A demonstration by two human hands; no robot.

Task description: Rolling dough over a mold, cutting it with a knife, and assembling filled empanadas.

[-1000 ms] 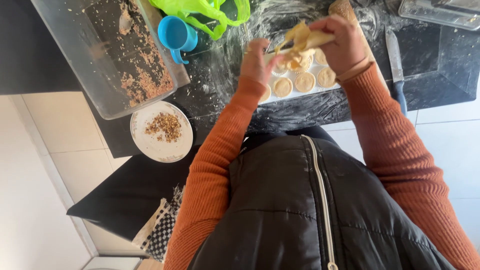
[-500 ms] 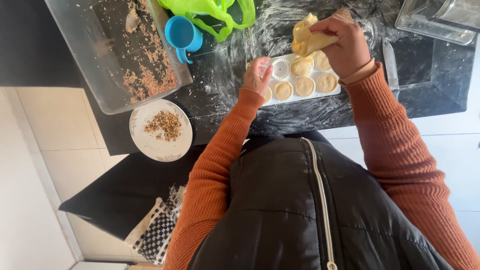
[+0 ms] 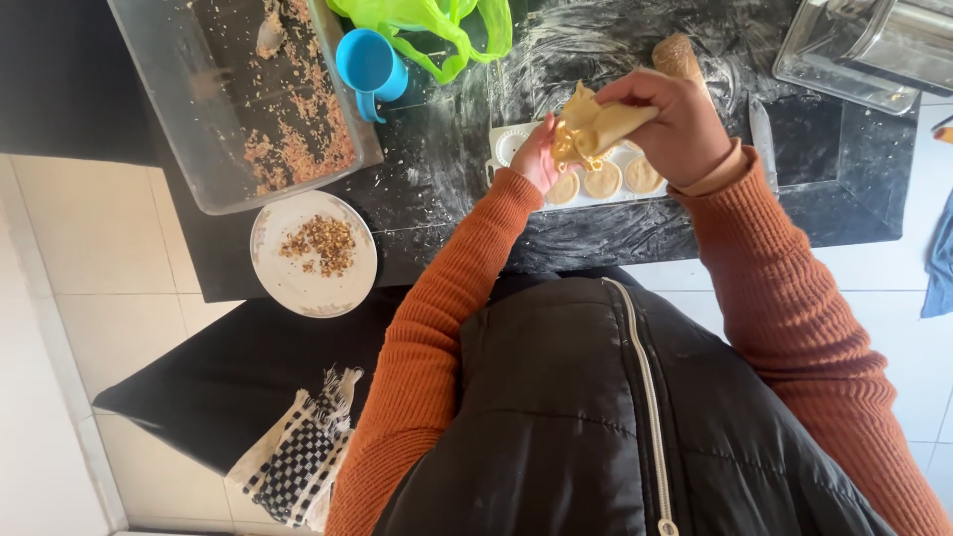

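Pale yellow dough (image 3: 596, 127), a thin floppy sheet, hangs folded from the right hand (image 3: 667, 127), whose grip is pinched together on its upper edge above the white mould tray (image 3: 508, 145). That tray lies on the floured black bench (image 3: 447, 189), and three round dough-lined cups (image 3: 602, 182) show along its near row, just under the lifted sheet. The left hand (image 3: 536, 159) rests at the tray's left end, fingers curled against the dough's lower corner; whether its grip closes on the dough or only touches it cannot be told. Both arms wear rust-orange knitted sleeves over a black zipped vest.

Left of the tray, well apart, stands a blue cup (image 3: 369, 66) beside a crumpled green bag (image 3: 437, 22). A clear plastic tub (image 3: 238, 109) with scattered crumbs sits further left, and a white plate (image 3: 314, 253) of chopped nuts rests at the bench's near edge. A checked cloth (image 3: 298, 462) hangs lower down. A rolling pin's end (image 3: 677, 55) shows behind the right hand.
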